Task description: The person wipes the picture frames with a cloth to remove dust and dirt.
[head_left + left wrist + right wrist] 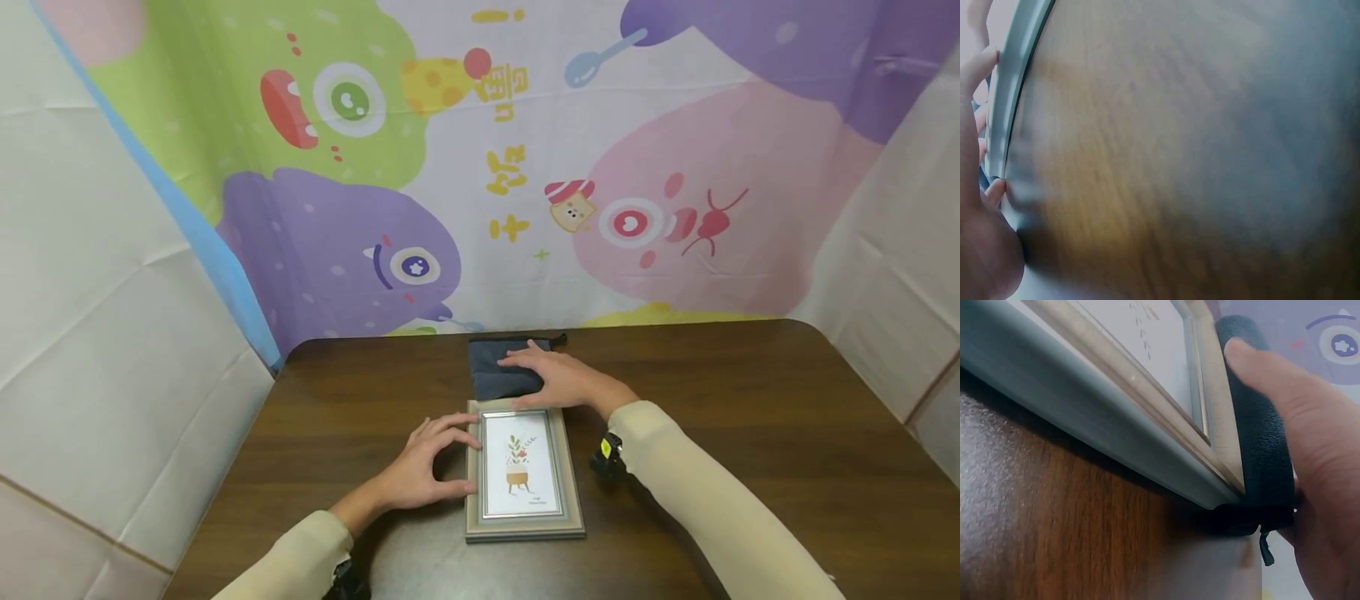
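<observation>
From where I stand, the left hand (420,467) makes a wide C, its thumb and fingers well apart and their tips touching the left side of a flat, beige and silver-grey picture frame (567,467). It is not squeezing anything. The right hand (566,379) is spread wide too, with its fingers over a dark blue-grey, soft cloth pouch (491,371) and its thumb by the frame's top edge; I can't tell how hard it presses. So the frame lies flat between the hands, just right of the left hand's tips and just below the right hand. I think it will feel stiff and a bit heavy, and its smooth sides could slip. The white print (519,454) of a potted plant may sit behind glass or clear plastic, I can't tell which, so it's best not to push on the middle. The thick outer sides look like the good place to hold, one hand on each side. The pouch, just past the frame's top, looks light and floppy and won't break. Under it all is a brown wooden table (787,450), and behind that hangs a big cloth with cartoon monsters (510,283).
</observation>
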The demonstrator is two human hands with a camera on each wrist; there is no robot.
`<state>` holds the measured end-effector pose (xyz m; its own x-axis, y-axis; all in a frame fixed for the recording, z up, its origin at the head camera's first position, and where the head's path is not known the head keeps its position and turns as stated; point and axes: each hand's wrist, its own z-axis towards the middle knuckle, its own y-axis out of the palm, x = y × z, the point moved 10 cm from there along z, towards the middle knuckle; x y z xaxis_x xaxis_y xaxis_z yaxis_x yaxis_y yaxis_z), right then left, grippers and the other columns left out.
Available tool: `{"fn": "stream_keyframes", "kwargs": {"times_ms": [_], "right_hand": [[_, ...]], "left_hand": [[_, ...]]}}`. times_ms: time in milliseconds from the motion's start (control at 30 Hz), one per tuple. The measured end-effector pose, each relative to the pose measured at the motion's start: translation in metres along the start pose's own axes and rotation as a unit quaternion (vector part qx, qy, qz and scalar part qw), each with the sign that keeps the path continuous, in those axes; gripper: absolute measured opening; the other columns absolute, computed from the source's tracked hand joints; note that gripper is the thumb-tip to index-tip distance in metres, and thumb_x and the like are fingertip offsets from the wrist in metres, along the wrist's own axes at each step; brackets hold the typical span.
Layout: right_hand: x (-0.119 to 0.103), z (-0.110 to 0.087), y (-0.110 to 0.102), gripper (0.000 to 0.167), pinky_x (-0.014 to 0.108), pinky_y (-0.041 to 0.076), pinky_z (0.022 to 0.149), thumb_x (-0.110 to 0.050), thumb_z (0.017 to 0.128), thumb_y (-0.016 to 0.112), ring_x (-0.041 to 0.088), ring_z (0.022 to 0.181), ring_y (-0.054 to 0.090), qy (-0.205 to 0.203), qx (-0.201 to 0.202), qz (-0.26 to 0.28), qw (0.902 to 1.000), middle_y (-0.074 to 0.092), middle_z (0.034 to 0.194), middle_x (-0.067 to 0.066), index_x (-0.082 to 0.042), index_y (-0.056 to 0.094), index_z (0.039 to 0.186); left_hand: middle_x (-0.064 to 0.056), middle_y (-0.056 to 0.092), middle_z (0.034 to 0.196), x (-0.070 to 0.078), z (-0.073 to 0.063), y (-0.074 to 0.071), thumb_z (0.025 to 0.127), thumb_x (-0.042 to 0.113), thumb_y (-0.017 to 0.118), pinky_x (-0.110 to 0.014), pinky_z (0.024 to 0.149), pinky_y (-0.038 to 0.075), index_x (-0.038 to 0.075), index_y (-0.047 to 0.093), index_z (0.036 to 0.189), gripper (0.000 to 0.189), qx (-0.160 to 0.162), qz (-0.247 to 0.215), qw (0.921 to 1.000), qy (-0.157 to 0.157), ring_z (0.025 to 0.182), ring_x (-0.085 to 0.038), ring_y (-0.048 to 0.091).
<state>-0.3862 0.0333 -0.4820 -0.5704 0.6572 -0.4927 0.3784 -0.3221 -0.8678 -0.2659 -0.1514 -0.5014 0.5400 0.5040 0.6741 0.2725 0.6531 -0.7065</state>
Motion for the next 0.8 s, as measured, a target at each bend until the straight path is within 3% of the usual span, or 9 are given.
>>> {"fn": "stream_keyframes", "kwargs": {"times_ms": [167,267,333,367,433,500,600,667,800], "right_hand": [[-0.002,0.006,0.001,0.063,0.072,0.045,0.128,-0.034,0.11,0.07,0.048,0.17,0.037,0.0,-0.002,-0.038,0.9993,0.047,0.18,0.01,-0.026,0.052,0.17],[-0.002,0.009,-0.002,0.059,0.049,0.062,0.096,-0.02,0.109,0.069,0.048,0.154,0.06,-0.008,0.016,-0.066,0.9977,0.056,0.173,0.011,-0.027,0.058,0.166],[-0.002,0.01,-0.004,0.055,0.034,0.05,0.07,-0.013,0.108,0.068,0.041,0.113,0.08,-0.012,0.029,-0.073,0.9968,0.064,0.166,0.013,-0.024,0.064,0.161],[-0.002,0.011,-0.005,0.052,0.031,0.04,0.063,-0.009,0.107,0.068,0.036,0.09,0.077,-0.013,0.036,-0.073,0.9966,0.067,0.163,0.014,-0.021,0.067,0.158],[-0.001,0.011,-0.006,0.048,0.028,0.034,0.06,-0.006,0.107,0.068,0.023,0.057,0.053,-0.012,0.047,-0.068,0.9965,0.073,0.155,0.013,-0.017,0.072,0.152],[-0.001,0.011,-0.008,0.044,0.03,0.039,0.063,-0.003,0.106,0.067,0.013,0.05,0.033,-0.012,0.059,-0.061,0.9963,0.08,0.142,0.014,-0.013,0.075,0.148],[0.0,0.013,-0.013,0.04,0.036,0.049,0.076,-0.003,0.106,0.069,0.007,0.047,0.03,-0.003,0.081,-0.052,0.9953,0.085,0.104,0.012,-0.013,0.078,0.144],[0.002,0.014,-0.017,0.039,0.039,0.052,0.078,-0.002,0.106,0.07,0.007,0.047,0.031,0.006,0.097,-0.044,0.9943,0.075,0.08,0.01,-0.014,0.079,0.143],[0.004,0.017,-0.024,0.039,0.037,0.053,0.077,-0.001,0.106,0.07,0.007,0.047,0.032,0.023,0.12,-0.03,0.9921,0.068,0.073,0.007,-0.014,0.08,0.141]], "left_hand": [[-0.013,0.056,0.17,0.001,-0.001,0.0,0.09,0.031,0.093,-0.094,0.126,0.016,0.02,0.074,0.132,0.047,-0.005,-0.004,1.0,-0.005,0.163,-0.047,0.046],[-0.013,0.056,0.171,0.001,-0.001,0.0,0.09,0.032,0.093,-0.094,0.126,0.015,0.02,0.074,0.132,0.047,-0.008,-0.006,0.9999,-0.008,0.164,-0.047,0.045],[-0.012,0.055,0.172,0.0,-0.001,0.001,0.091,0.032,0.092,-0.094,0.126,0.014,0.021,0.074,0.132,0.047,-0.012,-0.007,0.9998,-0.011,0.165,-0.047,0.043],[-0.012,0.054,0.173,0.0,-0.001,0.001,0.091,0.032,0.092,-0.094,0.126,0.014,0.021,0.074,0.133,0.047,-0.015,-0.008,0.9998,-0.012,0.165,-0.047,0.043],[-0.012,0.053,0.173,0.0,0.0,0.002,0.092,0.032,0.092,-0.094,0.127,0.013,0.021,0.073,0.133,0.046,-0.02,-0.009,0.9997,-0.014,0.165,-0.047,0.042],[-0.012,0.053,0.174,0.0,0.0,0.002,0.092,0.032,0.092,-0.094,0.126,0.013,0.021,0.073,0.133,0.046,-0.022,-0.01,0.9996,-0.014,0.165,-0.048,0.042],[-0.013,0.053,0.173,0.001,0.0,0.001,0.091,0.031,0.093,-0.094,0.126,0.014,0.021,0.073,0.132,0.047,-0.022,-0.009,0.9996,-0.013,0.165,-0.048,0.042],[-0.013,0.053,0.173,0.001,0.0,0.0,0.091,0.031,0.093,-0.094,0.126,0.014,0.02,0.073,0.132,0.047,-0.021,-0.008,0.9997,-0.012,0.165,-0.048,0.042],[-0.013,0.053,0.173,0.001,0.001,0.0,0.091,0.031,0.093,-0.094,0.126,0.014,0.02,0.073,0.132,0.047,-0.02,-0.007,0.9997,-0.013,0.165,-0.049,0.042]]}}
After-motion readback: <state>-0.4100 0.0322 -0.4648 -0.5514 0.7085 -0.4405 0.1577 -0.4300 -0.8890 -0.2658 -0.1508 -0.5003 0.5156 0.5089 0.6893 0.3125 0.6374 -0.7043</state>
